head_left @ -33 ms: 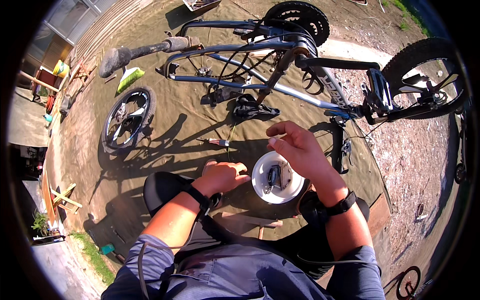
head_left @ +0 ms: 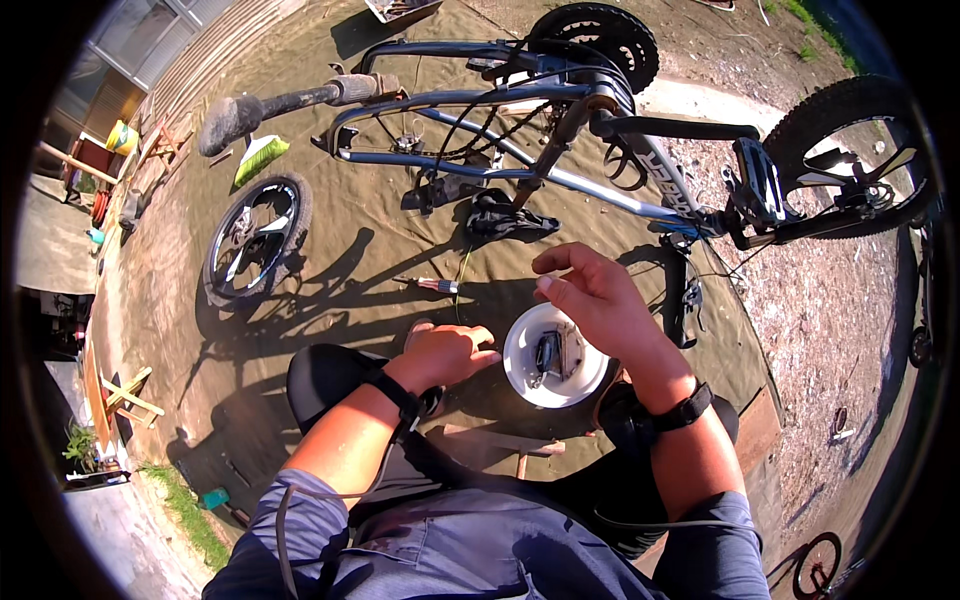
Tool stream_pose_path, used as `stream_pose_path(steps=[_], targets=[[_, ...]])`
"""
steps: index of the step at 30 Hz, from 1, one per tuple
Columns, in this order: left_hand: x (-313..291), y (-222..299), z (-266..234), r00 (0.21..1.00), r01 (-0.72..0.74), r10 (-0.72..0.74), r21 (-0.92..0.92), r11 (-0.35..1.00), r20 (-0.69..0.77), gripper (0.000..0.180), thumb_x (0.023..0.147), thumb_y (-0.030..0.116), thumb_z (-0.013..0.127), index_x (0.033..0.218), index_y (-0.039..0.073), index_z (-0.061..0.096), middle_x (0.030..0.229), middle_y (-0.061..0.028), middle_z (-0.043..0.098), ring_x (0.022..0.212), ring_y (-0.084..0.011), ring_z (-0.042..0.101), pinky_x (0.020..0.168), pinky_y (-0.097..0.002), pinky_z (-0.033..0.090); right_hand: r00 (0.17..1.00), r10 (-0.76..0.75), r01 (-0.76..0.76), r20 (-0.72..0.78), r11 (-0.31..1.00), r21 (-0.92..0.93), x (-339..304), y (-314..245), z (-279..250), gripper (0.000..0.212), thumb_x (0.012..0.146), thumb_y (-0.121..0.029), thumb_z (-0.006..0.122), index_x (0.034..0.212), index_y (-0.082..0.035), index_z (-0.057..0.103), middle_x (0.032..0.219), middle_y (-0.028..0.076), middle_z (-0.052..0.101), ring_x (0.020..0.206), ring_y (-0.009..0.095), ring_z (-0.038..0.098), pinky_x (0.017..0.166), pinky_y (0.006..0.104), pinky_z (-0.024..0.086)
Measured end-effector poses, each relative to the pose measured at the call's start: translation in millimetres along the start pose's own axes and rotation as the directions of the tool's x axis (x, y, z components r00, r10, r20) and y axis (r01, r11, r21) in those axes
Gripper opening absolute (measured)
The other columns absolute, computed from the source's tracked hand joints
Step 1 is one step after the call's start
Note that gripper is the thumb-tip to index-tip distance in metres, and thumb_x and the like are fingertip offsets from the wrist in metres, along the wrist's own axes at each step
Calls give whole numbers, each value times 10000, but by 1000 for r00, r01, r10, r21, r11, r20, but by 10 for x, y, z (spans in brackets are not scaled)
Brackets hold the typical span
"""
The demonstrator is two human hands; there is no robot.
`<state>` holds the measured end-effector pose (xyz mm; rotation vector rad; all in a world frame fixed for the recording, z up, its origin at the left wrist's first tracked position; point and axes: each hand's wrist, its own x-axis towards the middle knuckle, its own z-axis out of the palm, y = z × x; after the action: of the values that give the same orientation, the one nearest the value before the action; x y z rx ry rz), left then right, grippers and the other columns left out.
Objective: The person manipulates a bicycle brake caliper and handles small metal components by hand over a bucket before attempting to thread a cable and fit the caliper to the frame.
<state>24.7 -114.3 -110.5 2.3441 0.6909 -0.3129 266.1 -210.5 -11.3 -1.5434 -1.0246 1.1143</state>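
Observation:
A white bucket [head_left: 518, 372] stands between my knees, with a dark metal part [head_left: 548, 352] and other small pieces inside. My left hand [head_left: 447, 354] hovers by its left rim, palm down, thumb and forefinger a little apart. Above the bucket's far right edge is my right hand [head_left: 592, 298], its fingers curved and a gap between thumb and forefinger; I see nothing in it. Beyond my hands, a blue and black bicycle frame [head_left: 570, 178] rests upside down. A hand tool with a striped handle [head_left: 437, 285] lies on the tarp, left of my right hand.
A detached bicycle wheel [head_left: 258, 240] lies at the left on the green tarp [head_left: 350, 200], near a green brush head [head_left: 262, 160]. The frame's mounted wheel [head_left: 850, 165] is at the far right. A hammer [head_left: 500, 438] lies just in front of me.

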Motion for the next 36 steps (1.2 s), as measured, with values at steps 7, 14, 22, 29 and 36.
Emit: stream_pose_path(steps=[7, 14, 22, 29, 36], targets=[[21, -17, 6, 993, 67, -70, 28, 997, 98, 462, 985, 541, 536, 1257, 185, 651, 1114, -79, 749, 1057, -295, 705, 897, -509, 465, 1000, -6, 6, 5, 999, 34, 10, 71, 3, 331, 943, -247, 700, 1186, -26, 659, 859, 62, 694, 760, 114, 645, 679, 298, 512], [28, -15, 0, 992, 67, -69, 28, 997, 109, 464, 991, 547, 525, 1258, 187, 647, 1121, -72, 748, 1069, -286, 701, 893, -507, 460, 999, -31, 29, 13, 996, 81, 19, 116, 12, 335, 943, -241, 705, 1189, -18, 657, 893, 71, 705, 798, 123, 665, 704, 297, 524], [1, 30, -24, 1000, -2, 2, -4, 1000, 1, 420, 950, 435, 654, 1177, 83, 687, 993, -154, 756, 941, -342, 717, 837, -438, 551, 997, 42, -44, 60, 998, 36, -4, -21, -18, 289, 990, -177, 666, 1215, 0, 624, 976, 67, 717, 905, 112, 674, 786, 269, 530], [-3, 33, -30, 1000, -2, 2, 3, 1000, -2, 407, 951, 425, 658, 1170, 83, 686, 982, -150, 757, 930, -342, 718, 827, -435, 554, 993, 78, -79, 92, 997, 17, 0, -51, -15, 250, 1009, -133, 653, 1214, 3, 612, 986, 38, 702, 927, 83, 661, 790, 250, 524], [3, 28, -19, 1000, -6, 6, -10, 1000, -8, 407, 950, 421, 659, 1170, 79, 688, 972, -152, 755, 925, -341, 718, 824, -437, 551, 992, 86, -84, 97, 996, -22, 4, -68, -12, 239, 1013, -134, 649, 1204, 5, 610, 989, 36, 696, 921, 77, 655, 783, 246, 522]])
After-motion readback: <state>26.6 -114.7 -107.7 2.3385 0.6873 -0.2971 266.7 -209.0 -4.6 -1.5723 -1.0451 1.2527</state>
